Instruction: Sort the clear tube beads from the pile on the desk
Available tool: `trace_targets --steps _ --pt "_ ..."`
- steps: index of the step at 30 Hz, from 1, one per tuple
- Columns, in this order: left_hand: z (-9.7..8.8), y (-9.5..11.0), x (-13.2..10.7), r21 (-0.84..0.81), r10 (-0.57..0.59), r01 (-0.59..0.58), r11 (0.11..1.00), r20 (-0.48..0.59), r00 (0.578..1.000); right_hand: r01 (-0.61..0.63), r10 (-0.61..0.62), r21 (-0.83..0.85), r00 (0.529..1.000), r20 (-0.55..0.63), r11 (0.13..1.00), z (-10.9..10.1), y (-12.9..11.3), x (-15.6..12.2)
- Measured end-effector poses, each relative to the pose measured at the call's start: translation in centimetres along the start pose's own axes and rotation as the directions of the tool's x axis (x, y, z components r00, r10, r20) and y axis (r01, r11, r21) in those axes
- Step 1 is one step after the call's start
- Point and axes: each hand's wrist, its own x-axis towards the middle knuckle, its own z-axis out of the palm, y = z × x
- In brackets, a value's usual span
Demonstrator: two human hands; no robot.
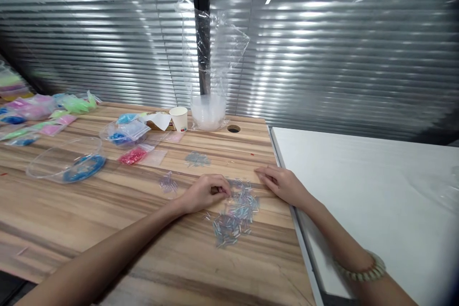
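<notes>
A loose pile of clear, shimmering tube beads (236,215) lies on the wooden table. At the pile's upper left edge, the fingers of my left hand (208,193) are curled together in a pinch; whatever is between them is too small to make out. My right hand (283,184) rests on the table to the right of the pile, its fingers stretched out and apart from the beads. Two smaller groups lie nearby: a purplish bead cluster (168,182) left of my left hand and a greyish bead cluster (197,158) beyond it.
A bag of red beads (132,156), a clear round lid (64,158) with blue beads, a paper cup (179,118) and a plastic tub (208,112) stand farther back. Colourful bags (39,105) crowd the far left. A white tabletop (358,191) adjoins on the right.
</notes>
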Motion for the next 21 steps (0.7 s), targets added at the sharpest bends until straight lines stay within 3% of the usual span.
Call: trace_targets --steps 7,12,15,17,19,21 --pt "-0.1 -0.2 0.1 -0.035 -0.047 0.047 0.998 -0.014 0.999 -0.006 0.006 0.007 1.0 0.029 1.0 0.2 0.3 0.2" --pt "-0.4 1.2 0.2 -0.035 0.001 -0.005 0.999 -0.122 0.992 -0.025 0.025 -0.011 1.0 0.017 1.0 0.2 -0.1 0.5" --pt "-0.1 4.9 -0.3 -0.137 0.009 -0.03 0.99 -0.154 0.988 -0.03 0.03 -0.017 0.999 0.036 0.999 0.0 -0.2 0.4" --pt "0.4 8.5 -1.2 -0.328 0.001 -0.025 0.944 -0.074 0.997 -0.032 0.032 -0.004 0.999 0.035 0.999 0.0 -0.2 0.4" --pt "1.0 12.1 -2.1 -0.579 0.083 -0.023 0.815 0.078 0.994 -0.038 0.038 0.005 0.999 0.019 0.999 0.0 0.0 0.3" --pt "1.6 15.0 -2.9 -0.793 0.138 0.132 0.595 0.262 0.955 -0.041 0.041 0.008 0.999 0.014 0.999 0.0 0.1 0.2"
